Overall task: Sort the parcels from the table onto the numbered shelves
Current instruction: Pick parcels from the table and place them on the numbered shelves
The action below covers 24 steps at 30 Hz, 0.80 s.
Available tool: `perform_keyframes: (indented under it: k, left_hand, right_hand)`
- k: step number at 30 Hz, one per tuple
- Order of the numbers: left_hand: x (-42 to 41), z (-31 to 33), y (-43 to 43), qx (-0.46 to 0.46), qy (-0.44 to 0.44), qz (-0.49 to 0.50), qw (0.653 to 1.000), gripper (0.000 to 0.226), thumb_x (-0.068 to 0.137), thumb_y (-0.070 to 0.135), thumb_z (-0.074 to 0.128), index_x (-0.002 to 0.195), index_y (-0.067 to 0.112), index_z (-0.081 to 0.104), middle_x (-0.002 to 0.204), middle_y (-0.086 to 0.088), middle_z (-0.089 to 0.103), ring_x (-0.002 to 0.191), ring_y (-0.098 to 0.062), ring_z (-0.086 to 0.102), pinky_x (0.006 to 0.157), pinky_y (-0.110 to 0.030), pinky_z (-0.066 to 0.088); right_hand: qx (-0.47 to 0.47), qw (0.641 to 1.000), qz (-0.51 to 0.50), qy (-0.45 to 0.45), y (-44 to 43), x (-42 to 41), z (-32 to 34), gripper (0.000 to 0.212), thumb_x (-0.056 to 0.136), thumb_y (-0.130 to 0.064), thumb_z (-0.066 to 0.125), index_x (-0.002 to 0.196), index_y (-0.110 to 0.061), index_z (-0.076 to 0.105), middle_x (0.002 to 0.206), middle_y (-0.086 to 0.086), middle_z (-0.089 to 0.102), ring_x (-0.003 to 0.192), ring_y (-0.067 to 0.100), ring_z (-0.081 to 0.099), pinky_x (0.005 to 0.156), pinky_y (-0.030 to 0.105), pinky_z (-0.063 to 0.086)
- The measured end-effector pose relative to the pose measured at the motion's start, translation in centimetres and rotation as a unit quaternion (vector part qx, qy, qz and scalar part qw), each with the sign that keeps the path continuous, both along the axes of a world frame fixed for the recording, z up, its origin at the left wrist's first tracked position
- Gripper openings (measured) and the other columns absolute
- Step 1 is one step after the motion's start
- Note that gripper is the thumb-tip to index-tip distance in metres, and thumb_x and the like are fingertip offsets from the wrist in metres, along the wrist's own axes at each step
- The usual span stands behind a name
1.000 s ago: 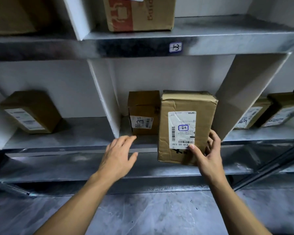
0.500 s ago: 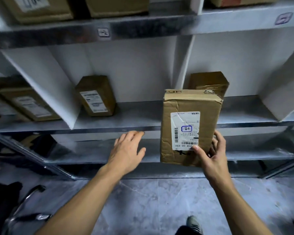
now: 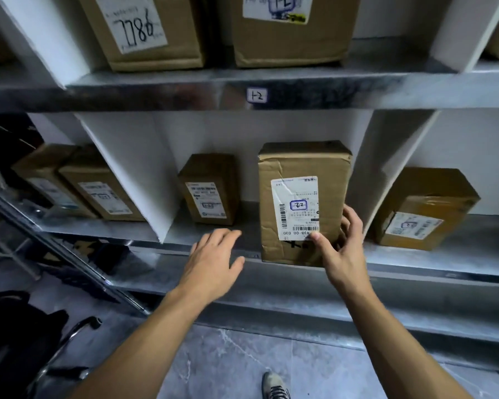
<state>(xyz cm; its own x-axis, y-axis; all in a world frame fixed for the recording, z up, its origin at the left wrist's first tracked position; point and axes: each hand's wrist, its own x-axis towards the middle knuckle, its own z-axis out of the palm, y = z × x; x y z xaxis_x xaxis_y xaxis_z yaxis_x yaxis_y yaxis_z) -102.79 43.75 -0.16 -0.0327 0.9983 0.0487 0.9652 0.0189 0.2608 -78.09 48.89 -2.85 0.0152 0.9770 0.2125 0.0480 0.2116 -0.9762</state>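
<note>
Cardboard parcel (image 3: 303, 162) upright in grip of right hand (image 3: 343, 254), perhaps on shelf (image 3: 444, 256); left hand (image 3: 213, 260) spread, empty

I hold the parcel (image 3: 303, 203) upright in my right hand (image 3: 343, 254) at the shelf's (image 3: 444, 254) front edge: creased brown box, white label marked 22 facing me.

Grey marbled floor (image 3: 242, 367); white wall (image 3: 473, 145); black chair (image 3: 15, 341) left.

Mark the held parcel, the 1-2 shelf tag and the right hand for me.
held parcel (image 3: 296, 208), head view, on its white label.
1-2 tag (image 3: 256, 95), head view, middle of the tag.
right hand (image 3: 343, 257), head view, back of the hand.
</note>
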Motion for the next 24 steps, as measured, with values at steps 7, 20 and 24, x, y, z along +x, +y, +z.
perform_keyframes:
  k: [7, 20, 24]
  left_hand:
    - [-0.2, 0.2, 5.4, 0.006, 0.007, 0.009, 1.000, 0.055, 0.097, 0.043, 0.047, 0.148, 0.032, 0.029, 0.148, 0.008, 0.035, 0.135, -0.016, 0.031, 0.112, -0.037, 0.029]
    - [-0.3, -0.2, 8.9, 0.000, 0.021, 0.003, 1.000, 0.055, 0.095, 0.044, 0.048, 0.146, 0.035, 0.029, 0.141, 0.005, 0.042, 0.129, -0.019, 0.039, 0.108, -0.035, 0.032]
    - [0.1, -0.4, 8.7, -0.007, 0.047, -0.005, 0.999, 0.055, 0.095, 0.044, 0.047, 0.147, 0.034, 0.030, 0.143, 0.006, 0.040, 0.130, -0.019, 0.038, 0.109, -0.035, 0.031]
  right_hand:
    - [-0.043, 0.999, -0.021, -0.023, 9.0, -1.7, -1.2, 0.073, 0.089, -0.022, 0.074, 0.147, -0.025, 0.031, 0.136, -0.001, 0.056, 0.126, 0.019, 0.054, 0.111, 0.041, 0.042]
    - [-0.102, 0.994, 0.022, -0.042, 10.4, -1.4, -4.2, 0.077, 0.084, -0.007, 0.077, 0.134, -0.041, 0.029, 0.128, -0.015, 0.050, 0.123, 0.003, 0.045, 0.098, 0.010, 0.036]
    - [-0.115, 0.992, 0.019, -0.048, 10.6, -1.5, -4.1, 0.076, 0.083, -0.007, 0.078, 0.133, -0.040, 0.031, 0.127, -0.011, 0.053, 0.119, 0.005, 0.047, 0.098, 0.013, 0.037]
